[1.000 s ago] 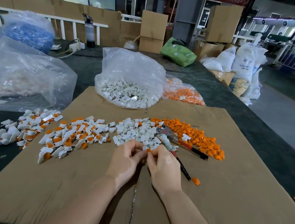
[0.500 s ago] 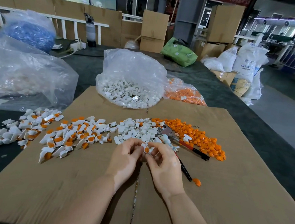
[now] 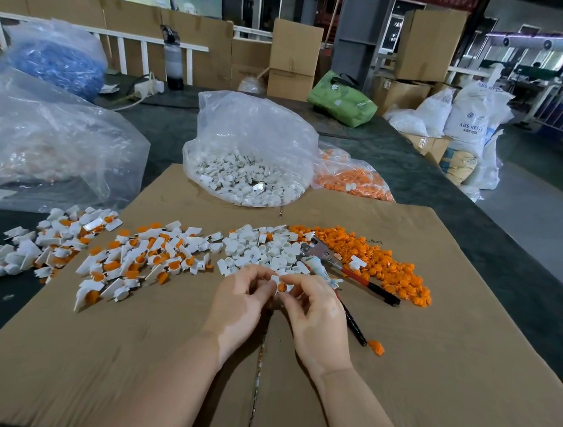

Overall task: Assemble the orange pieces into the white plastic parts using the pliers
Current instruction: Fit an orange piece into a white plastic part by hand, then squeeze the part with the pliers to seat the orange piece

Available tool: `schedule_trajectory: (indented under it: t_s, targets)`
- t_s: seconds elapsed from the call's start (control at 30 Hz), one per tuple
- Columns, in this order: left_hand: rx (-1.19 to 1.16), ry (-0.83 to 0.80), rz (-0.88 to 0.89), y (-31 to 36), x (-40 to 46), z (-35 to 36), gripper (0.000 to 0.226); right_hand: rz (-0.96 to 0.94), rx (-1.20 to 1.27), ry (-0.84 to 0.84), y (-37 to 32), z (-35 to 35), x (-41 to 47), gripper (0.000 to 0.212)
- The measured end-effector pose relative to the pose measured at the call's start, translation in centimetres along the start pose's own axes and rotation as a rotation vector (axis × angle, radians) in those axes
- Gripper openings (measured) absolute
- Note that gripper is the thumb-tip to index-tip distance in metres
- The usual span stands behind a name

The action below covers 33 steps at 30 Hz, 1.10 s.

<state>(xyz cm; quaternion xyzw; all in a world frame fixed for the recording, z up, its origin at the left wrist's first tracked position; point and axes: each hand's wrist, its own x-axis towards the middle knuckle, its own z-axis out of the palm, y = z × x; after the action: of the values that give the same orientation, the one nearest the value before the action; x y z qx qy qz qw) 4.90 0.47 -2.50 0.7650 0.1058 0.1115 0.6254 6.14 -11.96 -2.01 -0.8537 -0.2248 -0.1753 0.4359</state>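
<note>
Step — orange piece seated in white part | left hand, right hand — both pinching it | pliers lying unused | advice: cap to be squared before being pressed.

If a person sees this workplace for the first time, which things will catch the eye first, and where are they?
First, the two hands at the centre: the left hand and right hand pinch one small white part with an orange piece between them. Behind them, the loose orange pieces lie in a bright heap on the right of the cardboard sheet, with the pliers lying at its edge. Further back stands a clear bag of white parts.
</note>
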Motion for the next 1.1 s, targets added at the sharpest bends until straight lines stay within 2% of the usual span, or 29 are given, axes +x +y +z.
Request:
schedule_trajectory:
  t_s: [0.23,0.33,0.43,0.5,0.57,0.67,0.77,0.87,0.97,1.1]
  targets:
    - [0.002,0.003,0.030,0.3,-0.1,0.0,0.005,-0.008,-0.010,0.006,0.3,0.1,-0.1,0.020]
    - [-0.059,0.009,0.025,0.5,0.0,0.0,0.005,-0.027,-0.044,0.101,0.2,-0.2,0.0,0.019]
    - [-0.127,0.002,0.006,0.6,0.1,0.2,0.005,0.020,-0.258,0.231,0.5,-1.4,0.9,0.024]
    - [-0.174,0.000,-0.017,0.5,0.4,0.2,0.005,0.237,-0.484,0.124,1.0,-2.5,1.9,0.036]
    - [-0.214,-0.007,-0.041,0.6,0.7,0.2,0.005,0.462,-0.661,-0.088,1.6,-3.6,2.9,0.050]
    - [-0.270,0.003,-0.068,0.6,0.9,0.1,0.004,0.611,-0.702,-0.309,2.3,-4.4,3.8,0.056]
    - [-0.293,0.049,-0.073,0.4,1.1,0.1,0.006,0.596,-0.762,-0.352,2.4,-4.4,4.0,0.059]
    - [-0.300,0.086,-0.079,0.4,1.3,0.2,0.006,0.506,-0.772,-0.267,2.1,-4.0,3.7,0.052]
    - [-0.418,0.121,-0.114,0.4,1.7,0.0,0.002,0.388,-0.751,-0.182,1.2,-4.0,3.7,0.045]
    - [-0.482,0.115,-0.126,0.5,1.8,-0.2,0.010,0.375,-0.511,-0.296,-0.3,-3.8,3.7,0.042]
